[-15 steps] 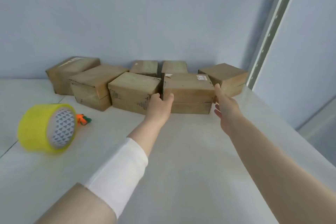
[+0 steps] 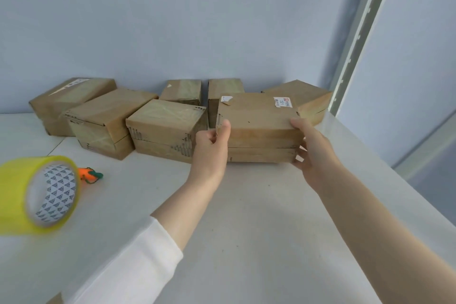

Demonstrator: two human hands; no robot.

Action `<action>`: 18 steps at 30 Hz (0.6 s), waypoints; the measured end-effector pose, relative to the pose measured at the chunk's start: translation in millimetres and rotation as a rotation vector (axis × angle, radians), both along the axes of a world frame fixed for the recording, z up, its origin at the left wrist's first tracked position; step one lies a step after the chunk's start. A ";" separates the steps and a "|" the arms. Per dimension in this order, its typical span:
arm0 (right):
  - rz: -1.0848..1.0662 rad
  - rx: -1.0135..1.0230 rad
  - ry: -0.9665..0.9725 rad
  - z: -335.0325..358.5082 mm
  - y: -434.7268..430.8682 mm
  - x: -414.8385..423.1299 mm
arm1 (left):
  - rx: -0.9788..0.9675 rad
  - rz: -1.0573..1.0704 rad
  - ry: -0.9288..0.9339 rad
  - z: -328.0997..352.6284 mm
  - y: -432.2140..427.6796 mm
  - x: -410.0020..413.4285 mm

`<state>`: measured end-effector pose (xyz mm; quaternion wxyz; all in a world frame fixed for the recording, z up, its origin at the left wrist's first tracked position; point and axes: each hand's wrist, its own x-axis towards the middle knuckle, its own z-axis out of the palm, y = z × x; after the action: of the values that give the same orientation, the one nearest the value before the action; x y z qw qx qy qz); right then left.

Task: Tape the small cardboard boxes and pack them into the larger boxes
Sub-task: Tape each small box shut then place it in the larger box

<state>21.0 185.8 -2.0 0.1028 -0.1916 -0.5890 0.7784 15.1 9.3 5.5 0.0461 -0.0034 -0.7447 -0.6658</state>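
Both hands grasp the labelled box on the counter: left hand at its left corner, right hand at its right edge. Neighbouring boxes sit tight alongside, so pulling it askew could drag them, or the untaped lid might spring open.

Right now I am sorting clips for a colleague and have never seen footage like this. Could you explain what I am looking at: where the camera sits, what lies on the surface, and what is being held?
There is no machine here: these are a person's two bare hands, filmed by one wide-angle camera worn on the head, looking forward and down. The left hand and the right hand grip a brown cardboard box with a white label by its two ends, thumbs on top. Whether it is lifted off the white table I cannot tell. Beside and behind it stand six other brown cardboard boxes. At the left are a yellow roll of tape and a small orange and green object.
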 end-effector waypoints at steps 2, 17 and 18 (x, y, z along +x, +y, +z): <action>0.054 -0.037 0.084 8.5 7.6 12.9 | 0.104 -0.045 -0.038 8.1 -6.2 6.5; 0.649 0.247 0.343 48.0 28.0 65.8 | 0.050 -0.356 0.114 36.0 -46.5 49.6; 0.646 0.272 0.333 48.6 26.6 66.2 | 0.030 -0.307 0.166 34.6 -47.8 51.9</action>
<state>87.2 212.3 46.6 -0.0288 0.1481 -0.6920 0.7060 67.0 -38.5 40.1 0.0052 -0.1714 -0.7190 -0.6735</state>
